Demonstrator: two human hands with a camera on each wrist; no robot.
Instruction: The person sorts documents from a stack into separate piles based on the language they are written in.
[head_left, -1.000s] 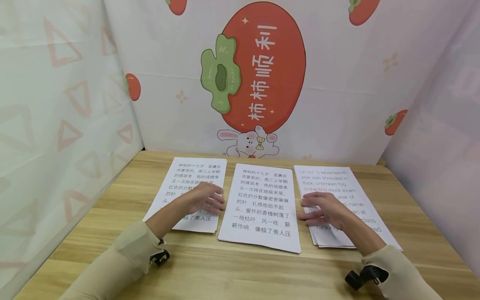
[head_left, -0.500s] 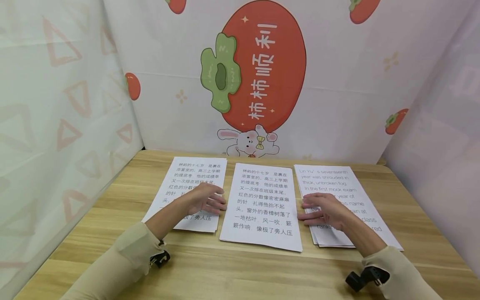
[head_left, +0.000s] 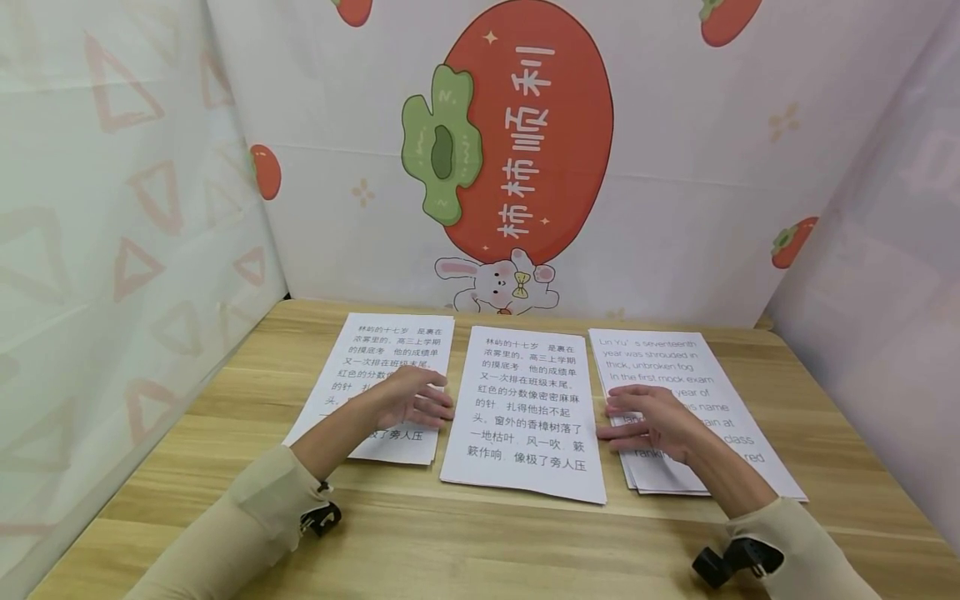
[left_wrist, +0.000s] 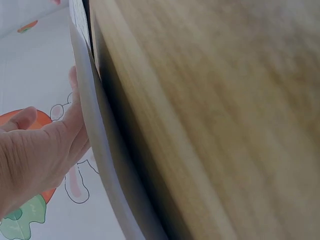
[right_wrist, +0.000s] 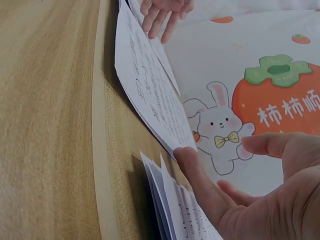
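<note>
Three stacks of printed paper sheets lie in a row. My left hand (head_left: 408, 400) hovers over the left stack (head_left: 397, 342), its fingers relaxed and their tips near the left edge of the middle stack (head_left: 521, 408). Over the right stack (head_left: 660, 358) is my right hand (head_left: 648, 421), fingers loosely spread, with fingertips right at the middle stack's right edge. The right wrist view shows a fingertip of the right hand (right_wrist: 270, 200) against the border of the middle stack (right_wrist: 145, 85). Neither hand grips a sheet. Parts of both outer stacks are hidden under the hands.
The wooden table (head_left: 480, 550) carries all the stacks. A white backdrop (head_left: 337, 233) with a printed persimmon and rabbit stands behind it, and pale curtains (head_left: 120, 250) hang on both sides. Each wrist wears a black camera (head_left: 321, 518).
The middle stack has slid very slightly to the right and its front edge sits a touch straighter. My left hand has shifted a little right with it; the right hand has hardly moved.
</note>
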